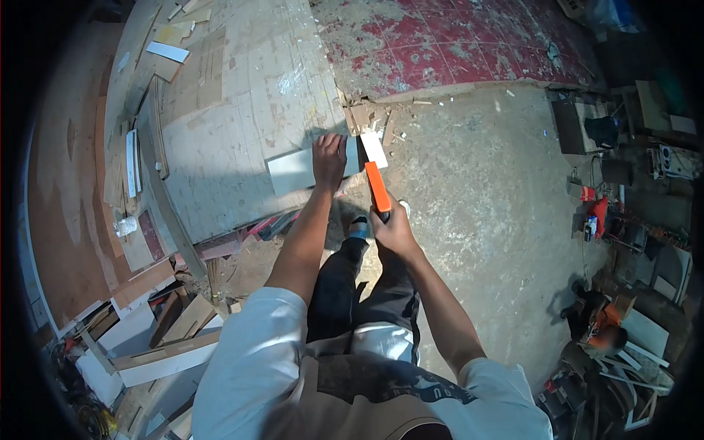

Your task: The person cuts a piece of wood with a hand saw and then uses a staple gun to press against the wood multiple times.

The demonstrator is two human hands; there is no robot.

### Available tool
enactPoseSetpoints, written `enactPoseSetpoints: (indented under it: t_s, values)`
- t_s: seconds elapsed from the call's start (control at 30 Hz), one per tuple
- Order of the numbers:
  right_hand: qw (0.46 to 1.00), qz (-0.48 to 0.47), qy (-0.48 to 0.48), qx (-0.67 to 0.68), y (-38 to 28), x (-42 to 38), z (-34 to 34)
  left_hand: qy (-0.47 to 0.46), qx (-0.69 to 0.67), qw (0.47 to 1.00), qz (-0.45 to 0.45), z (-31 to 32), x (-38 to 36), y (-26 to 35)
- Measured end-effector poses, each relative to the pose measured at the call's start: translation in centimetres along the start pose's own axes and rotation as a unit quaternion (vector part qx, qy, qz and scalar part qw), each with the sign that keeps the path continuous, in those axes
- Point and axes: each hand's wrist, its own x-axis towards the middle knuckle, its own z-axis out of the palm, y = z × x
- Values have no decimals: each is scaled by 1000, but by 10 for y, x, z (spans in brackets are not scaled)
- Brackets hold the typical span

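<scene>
Nearest, a white short-sleeved T-shirt (253,352) with a dark printed panel covers the person's torso, above dark trousers (334,293). To the left lies a heap of white and brown board offcuts (167,368), tilted across one another. Ahead of the body, the right grip (396,231) is clenched around the black handle of a bright orange, long, narrow tool (378,189), which points away from the person. Farther along, the left grip (329,158) rests on a flat, white, rectangular board (292,173), fingers at its far side; whether it clasps the board or only presses on it cannot be told. The board lies at the near right corner of a broad, pale, scuffed wooden tabletop (227,147). Just beside its right end, near the tool's tip, sits a small, white, flat piece (374,149), with brown wood scraps around it. To the right spreads a grey, dusty concrete floor (484,176), and beyond it a worn red tiled floor (469,59).
</scene>
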Motion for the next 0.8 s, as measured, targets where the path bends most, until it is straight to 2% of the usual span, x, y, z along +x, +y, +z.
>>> enactPoseSetpoints:
  t_s: [0.03,0.13,0.17,0.2,0.27,0.4,0.5,0.6,0.67,0.7,0.73,0.8]
  values:
    - [999,-28,6,17,4,15,5,1,8,1000,-13,2,1,-2]
    - [1000,-15,20,14,-8,18,10,0,39,999,-30,7,-8,-2]
    - [997,73,-14,23,-20,17,1,-8,62,997,-40,7,-12,-1]
    - [997,67,-14,23,-36,17,-5,-6,87,995,-47,9,-4,-4]
    - [999,31,-25,1,-64,-12,-15,12,78,996,-38,10,-4,-6]
    - [999,48,-15,-1,-111,-81,-35,15,54,998,-26,7,-2,-2]
    - [998,54,-38,3,-96,-106,-42,17,51,998,-10,4,-5,0]
    - [998,45,-36,35,-67,-92,-27,4,14,1000,-3,-2,-2,1]
    - [1000,9,-11,17,-18,-51,-14,-4,-13,1000,1,-2,-2,3]
    - [999,-9,4,52,-7,-25,-9,13,-13,1000,-2,-1,-4,2]
    - [999,-33,15,32,-1,-6,-2,30,-12,999,-5,-1,-2,0]
    - [1000,-8,-9,15,-8,13,0,19,10,1000,-16,1,-1,-1]
